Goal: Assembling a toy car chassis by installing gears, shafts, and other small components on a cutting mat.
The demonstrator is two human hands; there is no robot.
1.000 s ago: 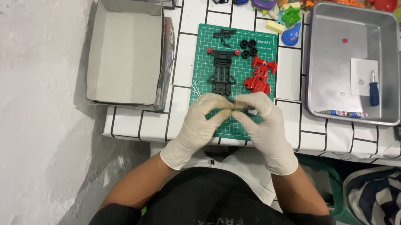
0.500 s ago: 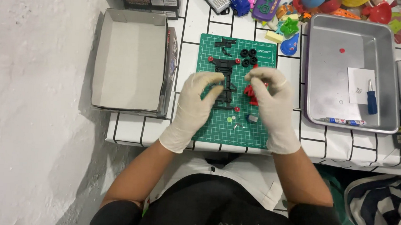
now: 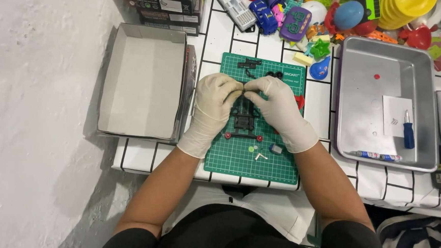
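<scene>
Both hands wear pale gloves and meet over a green cutting mat [image 3: 238, 161] on a white tiled table. My left hand [image 3: 212, 108] and my right hand [image 3: 278, 109] pinch the top end of a black toy car chassis [image 3: 243, 119] lying on the mat; fingertips touch at its front. An axle with small red hubs [image 3: 243, 136] runs across the chassis's near end. A red body part [image 3: 299, 101] peeks out beside my right hand. Small loose parts [image 3: 262, 152] lie on the mat near me, and black parts [image 3: 249, 64] at its far edge.
An open grey cardboard box [image 3: 143, 86] stands left of the mat. A metal tray [image 3: 382, 62] on the right holds a blue-handled screwdriver [image 3: 408, 131], a white paper and a pen. Colourful toys [image 3: 329, 18] crowd the far edge. The table's near edge runs just below the mat.
The hands moved from the mat's near edge up to its middle and far part. They now close together on the chassis's far end; the red body piece is mostly hidden behind the right hand.
</scene>
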